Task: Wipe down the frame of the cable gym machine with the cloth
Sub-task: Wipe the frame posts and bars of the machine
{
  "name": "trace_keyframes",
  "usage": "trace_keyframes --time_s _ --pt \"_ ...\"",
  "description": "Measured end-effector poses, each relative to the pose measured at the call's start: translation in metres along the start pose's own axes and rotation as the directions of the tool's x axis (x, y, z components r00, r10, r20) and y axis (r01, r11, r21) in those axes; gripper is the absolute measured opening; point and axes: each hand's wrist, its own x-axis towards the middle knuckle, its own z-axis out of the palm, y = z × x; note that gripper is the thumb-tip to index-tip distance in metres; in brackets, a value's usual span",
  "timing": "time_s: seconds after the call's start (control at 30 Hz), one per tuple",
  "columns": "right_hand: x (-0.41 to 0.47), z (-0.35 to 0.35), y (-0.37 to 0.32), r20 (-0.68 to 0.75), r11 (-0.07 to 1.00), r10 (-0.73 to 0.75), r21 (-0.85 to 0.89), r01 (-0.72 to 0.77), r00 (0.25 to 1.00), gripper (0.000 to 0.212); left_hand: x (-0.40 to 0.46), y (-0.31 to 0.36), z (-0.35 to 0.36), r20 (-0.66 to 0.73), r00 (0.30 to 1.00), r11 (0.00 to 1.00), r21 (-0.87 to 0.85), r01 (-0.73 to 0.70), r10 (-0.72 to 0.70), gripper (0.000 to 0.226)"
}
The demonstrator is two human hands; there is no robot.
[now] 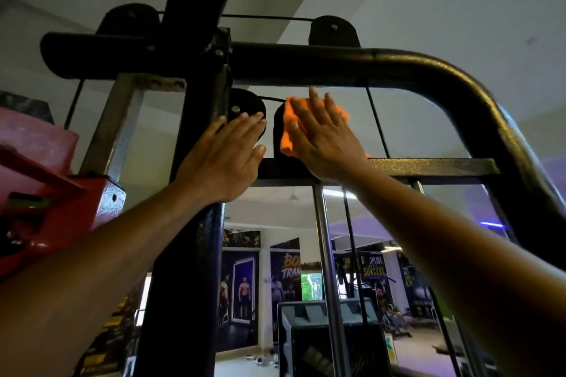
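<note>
White ceiling fills most of the top half, so the camera's tilted way up at the top of a black painted steel cable machine frame. Its thick round top tube runs across from about 9 o'clock and bends down toward 4 o'clock on the right side.

Left hand is flat with straight fingers, palm on the black upright post just left of centre, fingertips reaching onto a black round pulley wheel with a silver bolt in its middle. It's holding nothing, just resting there.

Right hand is dead centre, fingers spread and straight, pressing a bright orange cloth flat against a second black pulley housing, right beside the first wheel. The cloth sticks out around the fingers at 12 and at 9 o'clock of the hand, and a small orange corner peeks out by the wrist. It sits just under the top tube and right above a flat black crossbar.

Two more black pulleys sit on top of the tube with a thin cable strung between them. Shiny chrome guide rods drop from the crossbar toward 6 o'clock. A red painted metal machine part is over at 9 o'clock. Down low through the frame you can see dark gym posters on the far wall, text too blurry to read properly.
</note>
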Motion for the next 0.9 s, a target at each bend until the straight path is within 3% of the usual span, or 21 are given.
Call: trace_keyframes --time_s 0.07,0.23,0.4,0.53,0.7,0.8,0.9 --pt "0.002 0.002 -0.013 -0.017 1.000 0.021 -0.010 -0.021 1.000 0.076 -0.001 -0.002 0.000 0.006 1.000 1.000 -0.002 -0.005 0.005 0.065" --pt "-0.062 0.007 0.003 0.020 0.990 -0.098 -0.098 0.100 0.995 0.069 -0.004 0.000 0.000 0.021 0.999 0.999 -0.008 -0.045 0.045 0.068" --pt "-0.036 -0.009 -0.007 0.040 0.996 0.066 -0.057 -0.064 0.997 0.069 -0.006 -0.002 0.003 -0.006 0.997 0.997 -0.020 -0.072 0.072 0.063" --pt "-0.071 0.002 -0.029 -0.028 0.997 0.028 -0.072 -0.030 0.999 0.064 -0.009 0.002 0.003 -0.014 0.996 0.996 -0.004 -0.089 0.089 0.062" --pt "-0.131 -0.014 0.023 0.089 0.984 -0.048 -0.165 0.063 0.995 0.064 -0.016 0.010 0.005 0.016 0.978 0.978 -0.029 -0.207 0.208 0.059" --pt "-0.144 -0.032 0.064 0.045 0.977 0.132 -0.175 -0.122 0.990 0.066 -0.018 0.023 0.007 0.075 0.974 0.974 -0.094 -0.206 0.213 0.059" --pt "-0.137 -0.028 0.065 -0.023 0.935 0.332 -0.122 -0.332 0.943 0.068 -0.017 0.048 0.012 0.095 0.976 0.971 -0.155 -0.180 0.197 0.065"
